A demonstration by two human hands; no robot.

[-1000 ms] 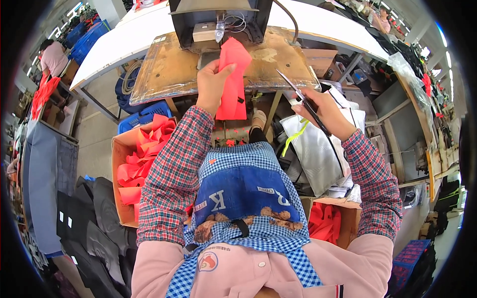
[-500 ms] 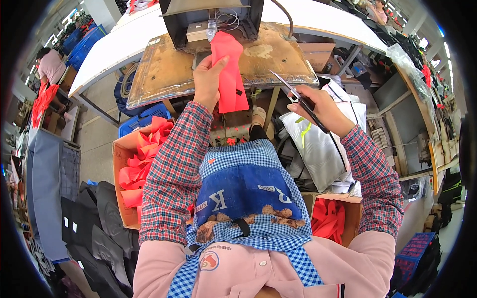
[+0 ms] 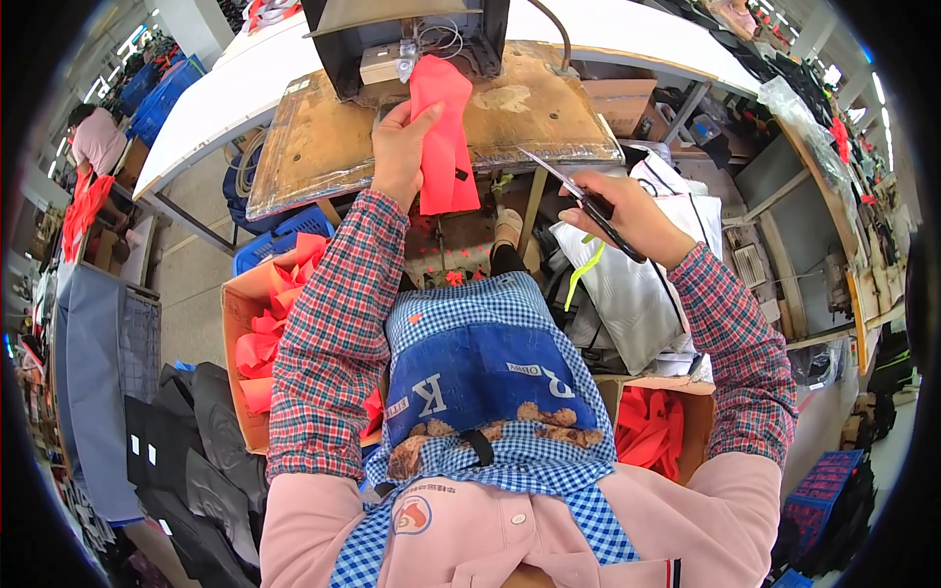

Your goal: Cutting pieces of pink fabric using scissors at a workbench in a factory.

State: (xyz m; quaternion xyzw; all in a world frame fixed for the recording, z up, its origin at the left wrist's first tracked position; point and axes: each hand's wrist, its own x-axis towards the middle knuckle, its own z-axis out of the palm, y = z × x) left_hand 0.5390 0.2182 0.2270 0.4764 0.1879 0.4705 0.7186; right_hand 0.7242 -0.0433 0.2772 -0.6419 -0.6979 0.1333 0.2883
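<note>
My left hand [image 3: 400, 147] is closed on a long coral-red fabric strip [image 3: 449, 157] with a small black mark. The strip hangs over the front of a worn wooden board [image 3: 314, 137], its top at the metal fitting inside a dark machine housing [image 3: 327, 44]. To the right and a little lower, my right hand [image 3: 632, 216] grips black-handled scissors [image 3: 544, 169], their long blades pointing up-left toward the strip without touching it.
Cardboard boxes of red strips [image 3: 265, 333] [image 3: 647, 431] stand either side of my lap. Silver-grey pieces [image 3: 627, 304] lie right, black pieces [image 3: 186, 451] lower left. A blue basket [image 3: 279, 240] sits below a white tabletop [image 3: 206, 108]. Co-workers are at far left [image 3: 98, 147] and upper right.
My left hand and the red strip have moved up and left, nearer the housing. My right hand with the scissors has shifted slightly left in the view.
</note>
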